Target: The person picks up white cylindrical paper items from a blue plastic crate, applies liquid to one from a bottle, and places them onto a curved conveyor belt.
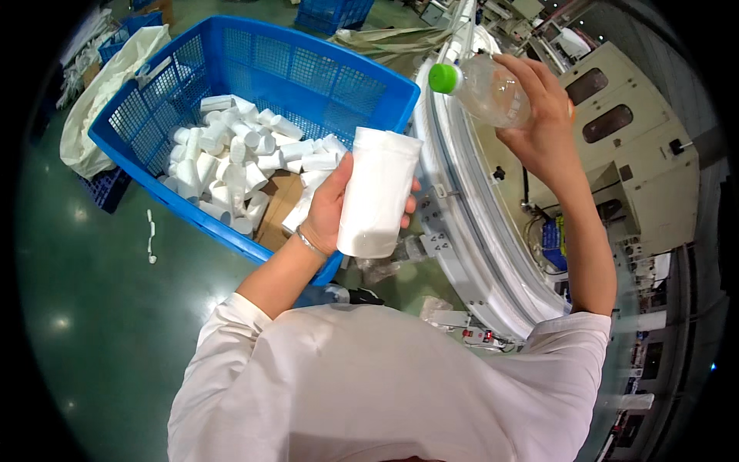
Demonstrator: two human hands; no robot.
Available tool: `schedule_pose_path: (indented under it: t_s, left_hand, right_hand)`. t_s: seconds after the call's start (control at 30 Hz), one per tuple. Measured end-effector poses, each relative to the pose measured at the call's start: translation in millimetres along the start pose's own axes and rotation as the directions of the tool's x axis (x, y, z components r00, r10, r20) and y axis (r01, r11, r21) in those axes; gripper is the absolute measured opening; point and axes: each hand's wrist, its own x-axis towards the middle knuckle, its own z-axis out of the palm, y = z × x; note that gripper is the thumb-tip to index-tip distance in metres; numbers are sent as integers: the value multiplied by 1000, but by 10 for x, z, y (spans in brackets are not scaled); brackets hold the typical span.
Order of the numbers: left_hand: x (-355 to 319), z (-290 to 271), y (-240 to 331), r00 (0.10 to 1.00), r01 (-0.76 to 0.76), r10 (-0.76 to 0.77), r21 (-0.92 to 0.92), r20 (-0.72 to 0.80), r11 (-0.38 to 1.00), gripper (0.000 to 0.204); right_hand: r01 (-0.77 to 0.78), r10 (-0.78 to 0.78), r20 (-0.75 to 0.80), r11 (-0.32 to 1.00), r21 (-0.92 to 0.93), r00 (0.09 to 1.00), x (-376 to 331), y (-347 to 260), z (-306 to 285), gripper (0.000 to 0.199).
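My left hand [329, 209] is wrapped round a white cylindrical pack [379, 196], like a roll in a thin film sleeve with a loose, crimped top. The pack stands nearly upright in front of my chest, over the near right corner of a blue plastic basket [377, 88]. Raised at the right, my right hand [545, 119] grips a clear plastic bottle [493, 91] by its base. Its green cap points left, and the bottle lies tilted on its side above a curved conveyor rail [454, 208]. Many similar white rolls [231, 154] lie heaped in the basket.
Brown cardboard [281, 202] shows on the basket's bottom. A pale sack [100, 108] hangs by its left side. Scraps of clear film [377, 269] lie on the floor below the rail. A cream machine cabinet [639, 146] stands at the right.
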Motion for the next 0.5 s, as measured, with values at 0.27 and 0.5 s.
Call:
schedule_pose_path:
  t_s: [0.27,0.5]
  left_hand:
    - [108,-68,46,984,-20,29,55,-176,998,61]
    - [205,-144,-47,981,17,5,108,-194,994,59]
  right_hand:
    - [232,-267,-117,941,-248,957,-140,-32,120,53]
    - [350,-414,-145,875,-334,899,-158,-94,118,43]
